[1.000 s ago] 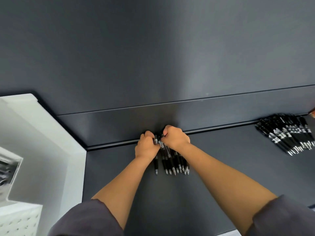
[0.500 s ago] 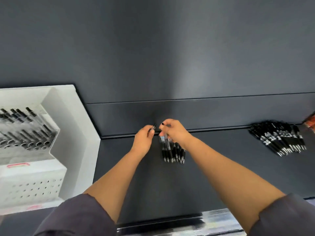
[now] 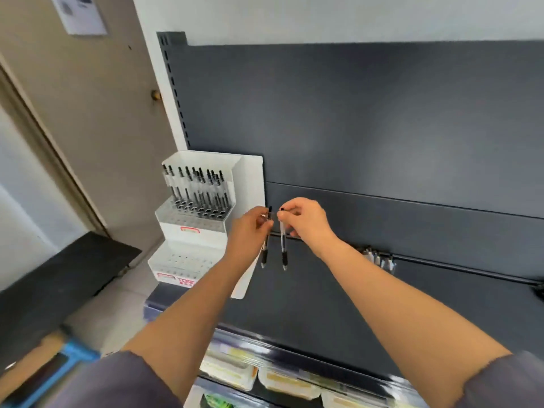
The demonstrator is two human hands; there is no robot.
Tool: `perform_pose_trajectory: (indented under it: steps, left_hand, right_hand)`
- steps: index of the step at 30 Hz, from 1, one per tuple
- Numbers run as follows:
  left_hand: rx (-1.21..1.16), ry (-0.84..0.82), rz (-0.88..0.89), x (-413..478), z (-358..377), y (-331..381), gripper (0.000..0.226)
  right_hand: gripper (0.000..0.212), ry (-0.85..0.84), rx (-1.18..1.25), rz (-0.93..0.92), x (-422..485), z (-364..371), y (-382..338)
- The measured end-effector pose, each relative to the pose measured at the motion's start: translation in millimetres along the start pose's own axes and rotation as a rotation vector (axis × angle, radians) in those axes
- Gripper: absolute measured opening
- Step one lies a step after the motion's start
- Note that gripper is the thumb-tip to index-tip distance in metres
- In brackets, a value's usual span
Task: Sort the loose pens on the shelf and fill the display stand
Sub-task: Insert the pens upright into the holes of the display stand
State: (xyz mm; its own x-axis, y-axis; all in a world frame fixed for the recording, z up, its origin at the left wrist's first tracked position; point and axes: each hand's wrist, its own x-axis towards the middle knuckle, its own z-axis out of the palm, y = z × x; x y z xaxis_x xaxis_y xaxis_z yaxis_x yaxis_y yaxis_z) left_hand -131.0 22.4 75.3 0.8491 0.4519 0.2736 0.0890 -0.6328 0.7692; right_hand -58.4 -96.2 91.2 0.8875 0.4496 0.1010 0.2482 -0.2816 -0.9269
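Down at 8 o'clock, just a dark board (image 3: pixel 64 275) and a blue thing (image 3: pixel 67 360), too blurry to call. Next over, at 9 o'clock from the hands: white display stand (image 3: pixel 250 178), parked at the left end of the dark shelf (image 3: pixel 323 295). Top tier packed with stocked pens (image 3: pixel 197 187), upright, black caps up; two tiers under it showing rows of holes. Then the left hand (image 3: pixel 248 228), fingers curled, pinching the left pen (image 3: pixel 264 254) near its top, tip hanging toward 6 o'clock. Right beside it at 3 o'clock, the right hand (image 3: pixel 309 220), same deal with the right pen (image 3: pixel 284 251): thumb and fingers pinched at the clip end, barrel dangling straight down. Both pens up in the air over the shelf, close together, roughly parallel, apart as far as visible. Further out at 3 o'clock, loose pens (image 3: pixel 379 257) lying on the shelf by the back rail, smeared by blur. Down at 6 o'clock, packets (image 3: pixel 229 369) one level below, fuzzy too.
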Motion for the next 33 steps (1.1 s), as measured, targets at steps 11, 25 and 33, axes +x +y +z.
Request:
perform_pose_trajectory:
  steps: [11,25,33]
  left_hand:
    - [0.059,0.414,0.047,37,-162,-60,0.018]
    - [0.061,0.291,0.158,132,-180,-127,0.013]
    - [0.192,0.145,0.209,138,-161,-147,0.021]
  right_hand:
    - [0.010,-0.027,-0.163,-0.380,47,121,-114]
    - [0.010,0.123,-0.511,-0.293,108,196,-125]
    - [0.016,0.191,-0.887,-0.324,118,202,-108]
